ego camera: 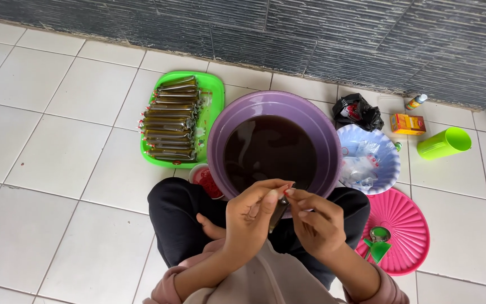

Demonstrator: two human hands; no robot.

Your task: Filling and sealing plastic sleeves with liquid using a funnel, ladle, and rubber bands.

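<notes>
Where the tiled floor (40, 163) meets the dark wall, a green tray (212, 98) of filled dark tubes (171, 119) is seen at the left. Beside it a purple basin (310, 121) of dark liquid is set, a small red-filled cup (205, 181) half hidden under its rim. In front, a narrow dark packet (278, 213) is pinched by the left hand (250, 218) and the right hand (319, 225) — its lower end is obscured. Further right lie a bowl of clear plastic (386, 147), a pink lid (405, 225) and a green cup (444, 143).

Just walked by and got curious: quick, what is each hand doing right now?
Left hand: fingers pinched on the top of a narrow dark filled bag.
Right hand: fingertips pinched at the same bag's top, above the purple basin.
</notes>
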